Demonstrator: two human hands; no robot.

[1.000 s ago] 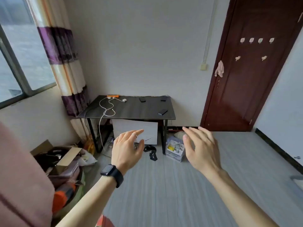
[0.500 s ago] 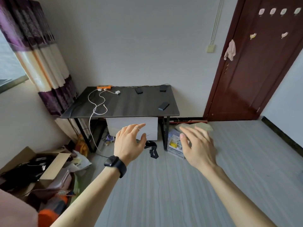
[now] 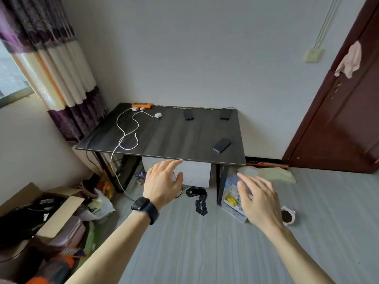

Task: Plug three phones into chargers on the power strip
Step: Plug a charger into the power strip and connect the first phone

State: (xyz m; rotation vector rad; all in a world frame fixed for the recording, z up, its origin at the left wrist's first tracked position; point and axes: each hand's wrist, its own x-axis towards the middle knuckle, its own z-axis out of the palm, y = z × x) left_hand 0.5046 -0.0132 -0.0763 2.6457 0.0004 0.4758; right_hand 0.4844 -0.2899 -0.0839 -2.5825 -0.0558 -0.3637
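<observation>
1. Head view: a dark rectangular wood-grain table [image 3: 174, 136] is seen against the pale wall, and every place below is given from it.
2. A flat orange power strip [image 3: 142, 105] is laid at the table's far left edge. A small white charger block [image 3: 134, 109] and a second charger block [image 3: 142, 108] are set just in front of the strip; whether they are plugged in cannot be told. A third charger block [image 3: 158, 115] is laid slightly further right.
3. Thin white cables [image 3: 123, 136] are looped over the table's left half, and one is hung over the front edge.
4. A dark flat phone [image 3: 188, 115] is laid near the far edge at mid-table, a second phone [image 3: 225, 114] at the far right corner, and a third phone [image 3: 222, 145], turned askew, near the front right corner.
5. The left hand [image 3: 162, 183], with a black smartwatch [image 3: 144, 208] on its wrist, is held in the air before the table's front edge, fingers straight and relaxed, nothing gripped.
6. The right hand [image 3: 260, 201] is held before the table's front right leg, fingers loosely spread, nothing gripped.
</observation>
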